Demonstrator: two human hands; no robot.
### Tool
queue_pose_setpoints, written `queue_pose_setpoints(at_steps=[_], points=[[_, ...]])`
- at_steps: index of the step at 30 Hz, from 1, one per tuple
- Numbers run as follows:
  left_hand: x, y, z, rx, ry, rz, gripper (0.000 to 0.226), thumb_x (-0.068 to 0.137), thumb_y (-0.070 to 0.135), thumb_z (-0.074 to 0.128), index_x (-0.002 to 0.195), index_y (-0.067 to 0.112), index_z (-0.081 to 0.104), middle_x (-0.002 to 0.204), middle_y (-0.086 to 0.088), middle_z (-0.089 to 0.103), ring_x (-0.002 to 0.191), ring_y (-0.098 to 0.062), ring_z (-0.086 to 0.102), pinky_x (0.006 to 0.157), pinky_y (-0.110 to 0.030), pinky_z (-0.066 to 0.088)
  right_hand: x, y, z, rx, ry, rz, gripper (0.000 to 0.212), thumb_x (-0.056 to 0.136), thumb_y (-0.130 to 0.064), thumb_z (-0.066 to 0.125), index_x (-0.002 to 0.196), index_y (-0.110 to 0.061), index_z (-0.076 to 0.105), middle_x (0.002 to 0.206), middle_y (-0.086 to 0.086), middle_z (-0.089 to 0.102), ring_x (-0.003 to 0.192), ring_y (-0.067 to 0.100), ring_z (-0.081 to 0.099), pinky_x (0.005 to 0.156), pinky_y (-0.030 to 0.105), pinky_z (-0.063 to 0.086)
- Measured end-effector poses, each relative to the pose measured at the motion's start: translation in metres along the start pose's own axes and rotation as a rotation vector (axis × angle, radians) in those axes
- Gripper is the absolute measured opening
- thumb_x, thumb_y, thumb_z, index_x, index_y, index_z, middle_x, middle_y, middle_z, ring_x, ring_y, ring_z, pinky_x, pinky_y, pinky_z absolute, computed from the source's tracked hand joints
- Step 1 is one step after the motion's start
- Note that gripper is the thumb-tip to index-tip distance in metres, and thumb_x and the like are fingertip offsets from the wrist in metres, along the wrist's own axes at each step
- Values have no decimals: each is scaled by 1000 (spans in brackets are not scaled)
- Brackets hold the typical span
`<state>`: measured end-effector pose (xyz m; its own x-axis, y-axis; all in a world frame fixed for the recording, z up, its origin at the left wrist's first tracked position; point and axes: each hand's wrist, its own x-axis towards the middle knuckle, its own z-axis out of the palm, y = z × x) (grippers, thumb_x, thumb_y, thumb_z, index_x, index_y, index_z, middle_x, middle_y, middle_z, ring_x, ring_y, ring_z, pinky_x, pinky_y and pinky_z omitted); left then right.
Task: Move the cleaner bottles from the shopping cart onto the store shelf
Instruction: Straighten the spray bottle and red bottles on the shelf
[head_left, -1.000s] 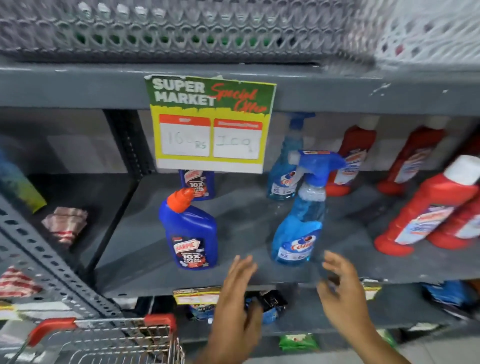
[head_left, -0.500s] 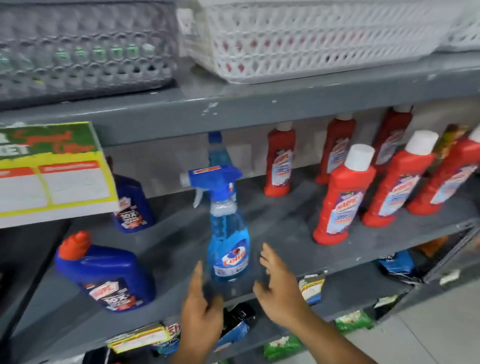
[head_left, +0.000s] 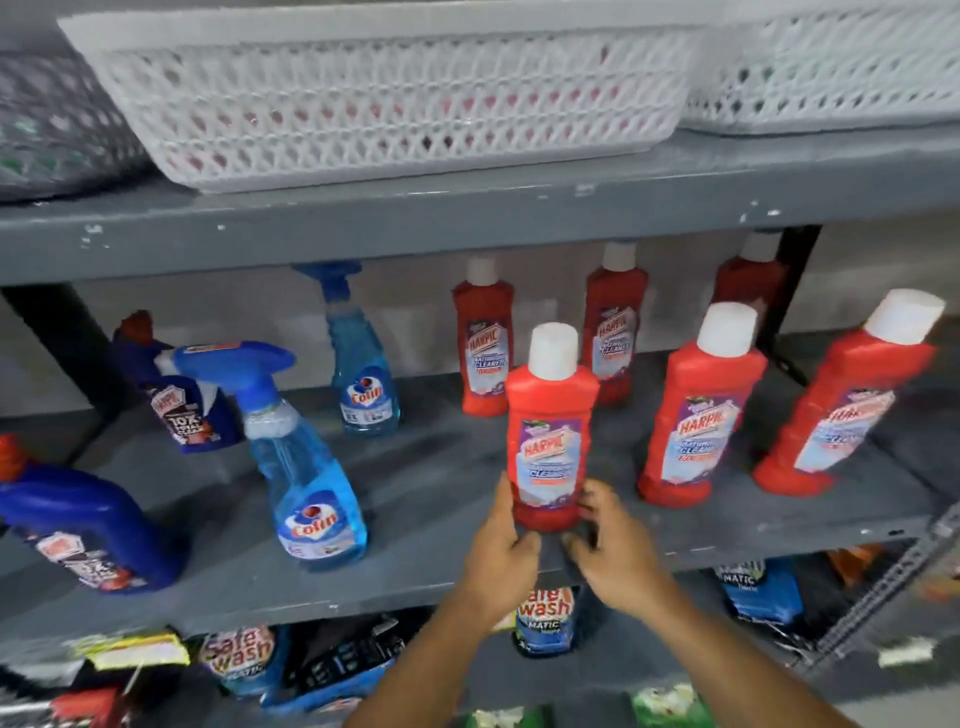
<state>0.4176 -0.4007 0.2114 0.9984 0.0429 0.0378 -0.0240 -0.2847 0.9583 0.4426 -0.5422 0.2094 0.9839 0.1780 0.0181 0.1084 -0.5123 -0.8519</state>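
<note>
A red Harpic cleaner bottle (head_left: 549, 415) with a white cap stands upright near the front of the grey store shelf (head_left: 441, 467). My left hand (head_left: 498, 545) presses its lower left side and my right hand (head_left: 610, 540) curls around its lower right, so both clasp its base. Two more red bottles (head_left: 701, 415) (head_left: 841, 415) stand to the right and three at the back (head_left: 485, 343). Left of my hands are two blue Colin spray bottles (head_left: 306, 467) (head_left: 363, 374) and two dark blue Harpic bottles (head_left: 88, 530) (head_left: 187, 405). The shopping cart is out of view.
White lattice baskets (head_left: 389, 104) (head_left: 831, 67) and a grey one (head_left: 52, 119) sit on the shelf above. Detergent pouches (head_left: 545, 613) fill the shelf below. A dark upright post (head_left: 784, 291) stands at the back right.
The view has swung right along the shelf. My hands have left the front blue spray bottle and now close on the base of a red bottle farther right.
</note>
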Motion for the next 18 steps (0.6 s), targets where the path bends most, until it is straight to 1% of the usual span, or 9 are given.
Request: queue_pose_setpoints(at_steps=[1, 2, 4, 9, 11, 13, 14, 16, 18], points=[[0, -3, 0, 19, 26, -11, 75, 67, 8, 39, 138, 31, 35, 134, 12, 54, 123, -8, 52, 106, -16, 37, -2, -1, 2, -7, 5, -10, 60, 79, -1, 61, 133, -15, 42, 127, 0, 62, 119, 18, 59, 103, 39, 45], [-2, -8, -4, 22, 58, -31, 74, 65, 8, 39, 132, 37, 41, 129, 12, 59, 120, -11, 56, 107, -26, 41, -4, -3, 6, -24, -6, -21, 59, 79, -5, 63, 133, -16, 42, 126, 1, 62, 118, 19, 59, 101, 39, 46], [-11, -15, -12, 28, 145, -55, 72, 63, 6, 39, 122, 48, 47, 123, 12, 64, 116, -10, 59, 106, -39, 45, -9, -7, 12, -74, -56, -37, 58, 79, -12, 63, 133, -20, 41, 127, 2, 63, 118, 20, 59, 100, 37, 46], [-24, -8, -21, 39, 175, -77, 72, 65, 5, 39, 123, 48, 46, 122, 20, 62, 115, 2, 56, 107, -34, 42, -10, -16, 25, -155, -69, -69, 56, 81, -16, 59, 132, -28, 40, 130, -4, 61, 118, 20, 58, 94, 32, 47], [-26, -4, -22, 20, 164, -63, 71, 67, 5, 39, 121, 49, 45, 124, 24, 59, 117, 4, 55, 105, -29, 41, -11, -15, 27, -136, -101, -74, 63, 83, -14, 59, 140, -24, 35, 138, -1, 56, 124, 20, 54, 101, 33, 44], [-31, -2, -22, 20, 184, -56, 73, 69, 0, 42, 123, 49, 41, 130, 23, 53, 123, -1, 51, 106, -25, 36, -15, -11, 22, -102, -108, -68, 71, 85, -13, 60, 147, -17, 27, 146, 0, 46, 132, 17, 48, 108, 33, 38], [-37, -4, -20, 56, 245, -53, 73, 72, -3, 44, 128, 43, 38, 134, 18, 50, 125, -5, 48, 107, -22, 32, -19, -7, 15, -59, -62, -67, 71, 85, -11, 62, 147, -14, 28, 146, 1, 45, 131, 16, 48, 109, 31, 38], [-52, -8, -14, 200, 407, 36, 69, 70, -3, 48, 132, 25, 41, 135, 4, 48, 127, -10, 43, 106, -10, 26, -28, 6, -6, 69, 131, -101, 62, 82, -4, 65, 138, -15, 40, 135, 6, 52, 119, 16, 57, 103, 26, 42], [-64, -7, 1, 272, 400, 151, 71, 64, -3, 47, 128, 29, 45, 136, 6, 49, 129, -4, 43, 105, -5, 26, -33, 28, -38, 66, 381, -115, 59, 78, 3, 66, 129, -20, 48, 119, 5, 56, 105, 19, 63, 94, 12, 42]])
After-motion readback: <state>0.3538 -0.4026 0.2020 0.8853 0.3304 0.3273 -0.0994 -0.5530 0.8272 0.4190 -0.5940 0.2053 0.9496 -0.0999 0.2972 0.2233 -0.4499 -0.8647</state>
